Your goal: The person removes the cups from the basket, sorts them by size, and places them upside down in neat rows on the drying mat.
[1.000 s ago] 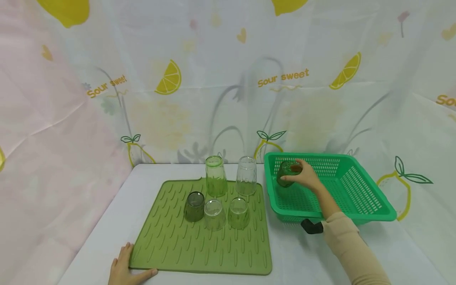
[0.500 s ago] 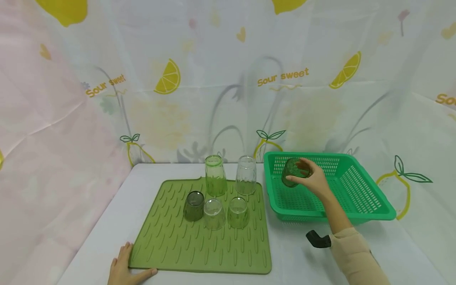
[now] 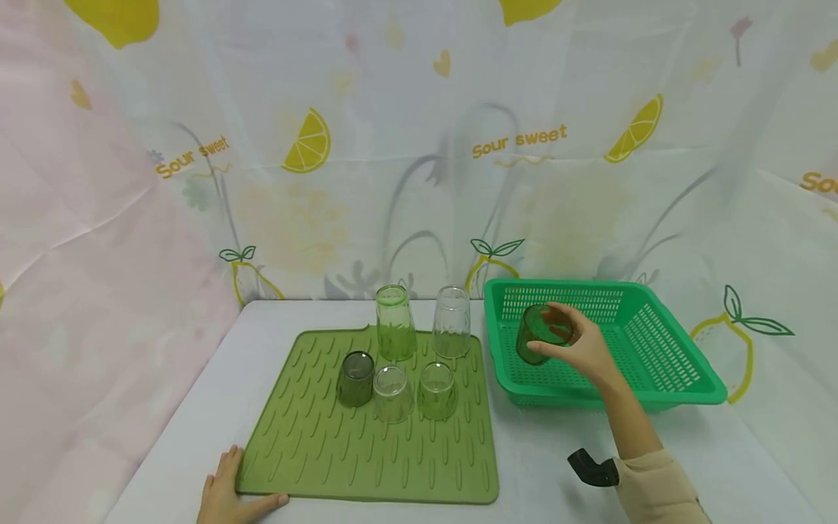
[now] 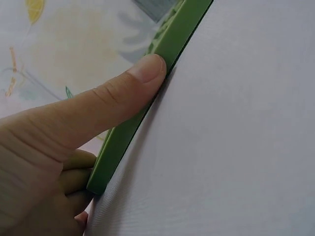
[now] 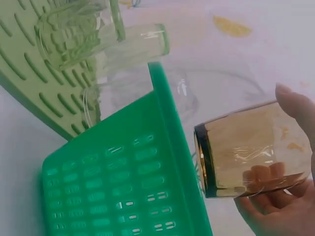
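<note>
My right hand point(image 3: 579, 346) grips a brown-tinted drinking glass point(image 5: 241, 152) around its side, thumb on one side and fingers on the other. In the head view this glass point(image 3: 538, 338) appears over the left part of the green plastic basket point(image 3: 605, 399); in the right wrist view it shows beyond the basket's rim. My left hand point(image 3: 229, 491) rests at the front left corner of the green drying mat point(image 3: 327, 444). Its thumb point(image 4: 113, 98) presses the mat's front edge, while the fingers lie along the left edge.
Several glasses stand upside down on the mat: a tall green one point(image 3: 396, 327), a tall clear one point(image 3: 452, 327), a short dark one point(image 3: 356, 382), a short clear one point(image 3: 393, 397) and a short green one point(image 3: 437, 393). A printed cloth point(image 3: 366, 218) hangs behind the white table.
My right hand has brought the brown-tinted glass slightly right and nearer to me, away from the basket's back left corner. The left hand has stayed at the mat's corner.
</note>
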A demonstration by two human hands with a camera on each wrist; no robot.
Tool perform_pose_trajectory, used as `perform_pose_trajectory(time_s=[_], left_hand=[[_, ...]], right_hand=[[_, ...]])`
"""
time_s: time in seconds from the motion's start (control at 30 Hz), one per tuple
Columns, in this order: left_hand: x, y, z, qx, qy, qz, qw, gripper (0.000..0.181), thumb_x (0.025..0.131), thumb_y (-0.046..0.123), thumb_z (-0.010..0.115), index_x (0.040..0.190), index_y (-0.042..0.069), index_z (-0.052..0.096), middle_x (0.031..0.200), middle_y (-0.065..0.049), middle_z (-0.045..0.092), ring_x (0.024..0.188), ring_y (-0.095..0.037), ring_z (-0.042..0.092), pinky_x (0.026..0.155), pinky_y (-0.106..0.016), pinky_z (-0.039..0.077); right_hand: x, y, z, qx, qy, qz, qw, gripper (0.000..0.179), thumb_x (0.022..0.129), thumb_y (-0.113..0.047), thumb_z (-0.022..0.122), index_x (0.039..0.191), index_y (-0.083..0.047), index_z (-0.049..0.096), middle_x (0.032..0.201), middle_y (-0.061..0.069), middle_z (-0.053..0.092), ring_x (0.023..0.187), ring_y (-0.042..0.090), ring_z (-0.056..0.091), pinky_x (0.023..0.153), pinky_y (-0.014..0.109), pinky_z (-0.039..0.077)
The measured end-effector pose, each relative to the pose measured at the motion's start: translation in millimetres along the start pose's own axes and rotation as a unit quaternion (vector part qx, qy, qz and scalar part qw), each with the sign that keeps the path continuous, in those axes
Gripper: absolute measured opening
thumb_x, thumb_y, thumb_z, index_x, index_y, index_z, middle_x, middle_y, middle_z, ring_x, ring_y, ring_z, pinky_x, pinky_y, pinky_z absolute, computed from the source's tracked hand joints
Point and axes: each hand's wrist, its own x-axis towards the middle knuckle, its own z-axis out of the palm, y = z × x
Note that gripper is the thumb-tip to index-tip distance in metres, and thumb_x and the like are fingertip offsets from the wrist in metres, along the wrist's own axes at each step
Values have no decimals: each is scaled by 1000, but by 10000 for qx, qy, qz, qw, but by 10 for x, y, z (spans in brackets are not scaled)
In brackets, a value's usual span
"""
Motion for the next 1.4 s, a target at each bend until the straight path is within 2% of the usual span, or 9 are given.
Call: perform_pose_trajectory(time_s=[0.13,0.23,0.37,0.57,0.8,0.97,1.13,1.4], left_hand=[[-15,44,6,146,201,-35,9997,120,67,43,81,139,-21,9,140,-45,9,127,-63,9,105,-68,14],[-38,114,2,260,426,-18,9988,115,68,44,81,138,-20,15,137,-46,17,122,-65,22,98,-69,30],[-47,192,-24,214,536,-2,9983,113,69,44,81,138,-20,17,135,-45,24,121,-60,31,97,-64,36],[-36,211,-36,217,520,23,9984,114,69,44,80,138,-21,17,136,-44,22,122,-59,30,98,-64,36],[-33,166,-8,237,573,243,9978,116,65,40,83,139,-19,17,138,-42,24,124,-57,30,101,-62,34],[-9,118,4,209,343,188,9990,122,63,43,84,142,-16,13,140,-41,21,127,-56,27,102,-62,31],[14,97,16,83,156,91,9998,129,59,44,86,143,-15,7,142,-41,16,128,-56,23,104,-62,29],[23,83,8,-12,-9,87,10000,128,62,42,86,143,-15,5,144,-41,10,129,-57,18,105,-63,25]], right_hand=[[-36,-46,24,83,6,-70,9999,69,78,1,74,137,8,38,121,26,51,106,7,54,92,14,46],[-53,-82,40,129,-22,-112,9999,70,77,2,74,137,9,37,121,27,51,106,7,54,92,14,46],[-67,-108,56,163,-81,-115,9998,71,77,2,73,137,10,36,123,26,51,107,5,53,93,16,46],[-75,-126,77,259,-118,-107,9995,72,77,2,73,139,8,36,125,26,50,109,6,53,94,17,46],[-85,-164,110,356,-113,-320,9988,71,76,5,73,138,7,37,122,24,52,109,9,54,93,15,46],[-84,-210,138,409,-118,-393,9983,72,76,6,73,138,8,36,121,17,54,109,8,54,93,16,46],[-59,-269,174,386,-135,-361,9985,75,75,5,74,139,8,35,125,23,51,110,2,53,96,19,46],[0,-363,226,425,-297,-327,9981,76,75,4,74,139,8,35,128,27,49,111,2,53,98,21,45]])
